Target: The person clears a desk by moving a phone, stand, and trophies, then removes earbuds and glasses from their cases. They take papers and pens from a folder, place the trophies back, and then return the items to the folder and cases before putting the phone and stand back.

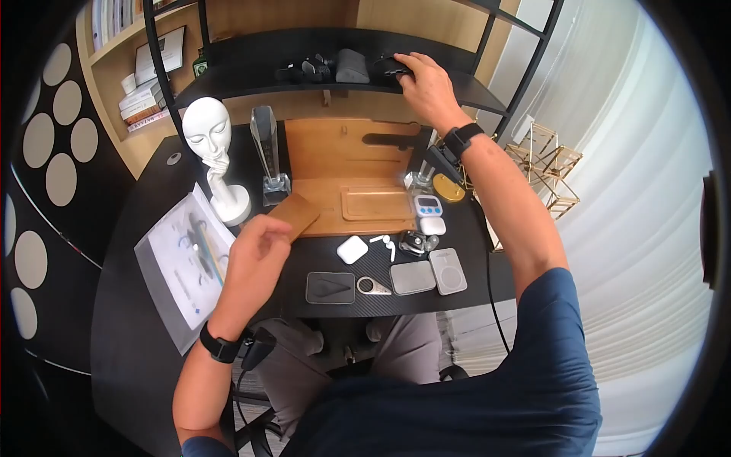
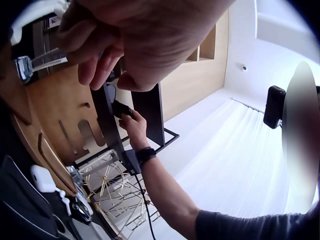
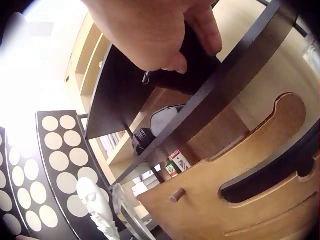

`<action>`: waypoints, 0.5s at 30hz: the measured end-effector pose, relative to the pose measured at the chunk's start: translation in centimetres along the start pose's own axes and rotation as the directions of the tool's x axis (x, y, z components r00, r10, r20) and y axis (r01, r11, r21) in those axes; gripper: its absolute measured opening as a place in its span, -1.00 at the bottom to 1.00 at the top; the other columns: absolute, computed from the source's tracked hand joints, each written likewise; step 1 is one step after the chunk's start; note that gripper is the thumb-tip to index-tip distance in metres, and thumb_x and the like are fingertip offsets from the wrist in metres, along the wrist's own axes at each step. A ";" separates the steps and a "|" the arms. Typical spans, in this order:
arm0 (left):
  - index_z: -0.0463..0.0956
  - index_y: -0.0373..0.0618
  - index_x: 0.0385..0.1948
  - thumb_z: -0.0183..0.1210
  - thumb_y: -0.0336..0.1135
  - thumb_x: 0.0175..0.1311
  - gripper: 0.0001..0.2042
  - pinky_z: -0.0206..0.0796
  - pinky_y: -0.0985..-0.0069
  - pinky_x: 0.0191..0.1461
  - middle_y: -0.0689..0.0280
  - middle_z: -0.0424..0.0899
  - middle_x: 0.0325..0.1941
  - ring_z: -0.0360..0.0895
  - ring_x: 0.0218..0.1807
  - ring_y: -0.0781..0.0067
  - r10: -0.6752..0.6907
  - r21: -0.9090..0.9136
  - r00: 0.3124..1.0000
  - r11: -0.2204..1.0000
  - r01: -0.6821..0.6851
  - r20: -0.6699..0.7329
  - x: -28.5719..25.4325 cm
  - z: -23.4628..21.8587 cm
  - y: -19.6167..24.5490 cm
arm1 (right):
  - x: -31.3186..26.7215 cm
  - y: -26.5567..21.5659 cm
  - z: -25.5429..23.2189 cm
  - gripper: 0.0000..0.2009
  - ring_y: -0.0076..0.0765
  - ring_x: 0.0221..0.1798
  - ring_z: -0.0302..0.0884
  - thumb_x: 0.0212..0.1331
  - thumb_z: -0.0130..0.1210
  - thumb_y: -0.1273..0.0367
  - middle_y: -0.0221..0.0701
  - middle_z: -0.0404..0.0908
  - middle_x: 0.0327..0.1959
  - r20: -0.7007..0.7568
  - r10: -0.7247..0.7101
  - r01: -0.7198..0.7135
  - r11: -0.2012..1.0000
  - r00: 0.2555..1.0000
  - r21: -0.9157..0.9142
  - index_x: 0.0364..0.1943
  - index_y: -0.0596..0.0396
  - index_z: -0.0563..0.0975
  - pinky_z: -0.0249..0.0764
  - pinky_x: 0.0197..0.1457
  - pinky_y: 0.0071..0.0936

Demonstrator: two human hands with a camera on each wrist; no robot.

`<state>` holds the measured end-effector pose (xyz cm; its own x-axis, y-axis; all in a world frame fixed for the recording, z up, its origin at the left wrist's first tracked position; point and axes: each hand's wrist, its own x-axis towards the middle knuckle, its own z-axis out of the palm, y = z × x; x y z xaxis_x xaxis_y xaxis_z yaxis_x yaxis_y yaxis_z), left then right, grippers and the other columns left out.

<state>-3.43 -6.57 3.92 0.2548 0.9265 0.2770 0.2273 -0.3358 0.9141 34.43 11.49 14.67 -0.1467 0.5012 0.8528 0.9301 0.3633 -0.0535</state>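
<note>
My right hand (image 1: 429, 85) reaches to the black shelf at the back and grips a small black case (image 3: 192, 62) there, its fingers over it; a small zipper-like pull shows at its side in the right wrist view. My left hand (image 1: 260, 255) hovers over the desk with loosely curled fingers and nothing seen in them. Its fingertips overlap the corner of a brown flat panel (image 1: 298, 216) in the head view. Behind that panel, the wooden desk organizer (image 1: 316, 183) stands with its upright back board and a recessed tray.
A white earbud case (image 1: 352, 250), loose earbuds (image 1: 390, 245), a small timer (image 1: 428, 206) and several flat grey items lie in front. A white face sculpture (image 1: 207, 129), a crystal trophy (image 1: 266, 152) and papers (image 1: 186, 255) stand left. A gold wire ornament (image 1: 544, 167) is right.
</note>
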 end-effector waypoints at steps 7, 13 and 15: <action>0.61 -0.25 -0.06 0.16 -0.46 0.45 -0.86 0.42 0.53 -0.04 0.36 0.65 -0.16 0.53 -0.16 0.61 -0.092 0.033 0.995 0.995 0.094 -0.049 -0.7 -3.1 -1.7 | 0.5 1.4 1.9 -0.48 0.19 0.43 0.52 0.24 0.17 0.16 0.07 0.60 0.36 0.204 0.127 -0.128 0.992 0.971 -0.010 0.25 0.10 0.68 0.41 0.55 -0.13; 0.60 -0.22 -0.10 0.23 -0.49 0.33 -0.85 0.39 0.50 -0.08 0.33 0.54 -0.26 0.52 -0.23 0.48 0.175 0.452 0.980 0.885 -0.114 -0.094 -0.5 -3.4 -1.7 | 0.3 1.1 0.2 -0.46 0.13 0.49 0.47 0.20 0.18 0.12 0.03 0.58 0.41 0.133 0.122 -0.116 0.992 0.984 -0.053 0.23 0.07 0.70 0.33 0.62 -0.15; 0.59 -0.19 -0.12 0.31 -0.45 0.17 -0.76 0.40 0.35 -0.05 0.24 0.50 -0.26 0.53 -0.17 0.27 0.182 0.509 0.979 0.854 -0.110 -0.094 -0.6 -3.4 -1.6 | -1.4 0.2 -1.1 -0.55 0.11 0.39 0.57 0.23 0.20 0.17 -0.05 0.65 0.32 -0.052 0.015 -0.018 0.998 0.999 -0.058 0.14 0.06 0.73 0.41 0.54 -0.11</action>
<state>-7.16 -5.99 3.32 0.2019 0.8618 0.4653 0.6445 -0.4747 0.5995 35.22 9.98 14.07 -0.1155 0.4652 0.8776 0.9505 0.3083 -0.0382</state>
